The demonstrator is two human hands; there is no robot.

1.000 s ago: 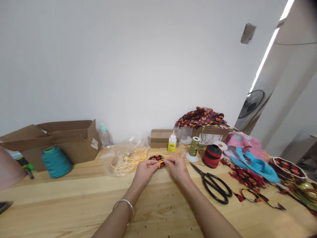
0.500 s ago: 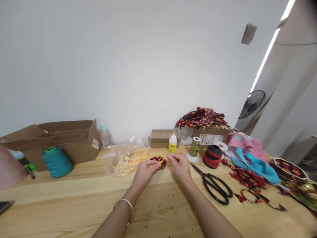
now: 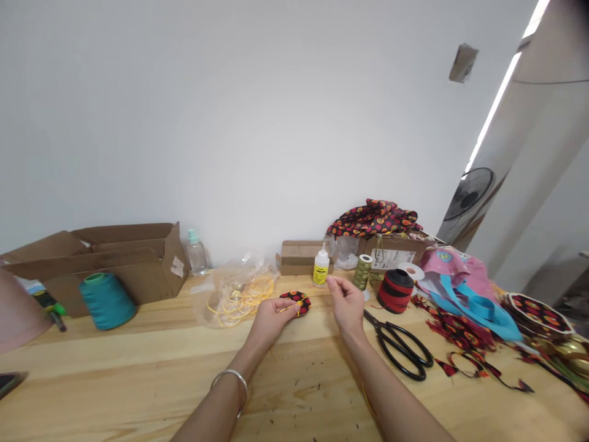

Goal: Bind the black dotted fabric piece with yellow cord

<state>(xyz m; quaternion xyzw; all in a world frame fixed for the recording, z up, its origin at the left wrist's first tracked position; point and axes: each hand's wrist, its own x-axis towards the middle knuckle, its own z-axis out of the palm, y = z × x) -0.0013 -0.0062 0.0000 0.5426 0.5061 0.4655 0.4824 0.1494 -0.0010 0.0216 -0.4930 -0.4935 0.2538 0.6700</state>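
My left hand pinches a small rounded piece of dark fabric with red and yellow print, just above the table. Yellow cord crosses this piece near my fingertips. To its right, my right hand is raised and apart from the fabric, with thumb and forefinger pinched together. It seems to grip the thin yellow cord, though the fingers hide most of it. A length of yellow cord also shows beside my right forearm. Black-handled scissors lie right of that hand.
Behind my hands stand a glue bottle and an olive thread spool. A plastic bag of yellow cord lies left. Further left are a teal thread cone and a cardboard box. Red-black ribbon and fabric scraps occupy the right.
My right hand has moved right and slightly up, away from the fabric piece. The cord on the fabric looks less loopy. My left hand has barely moved.
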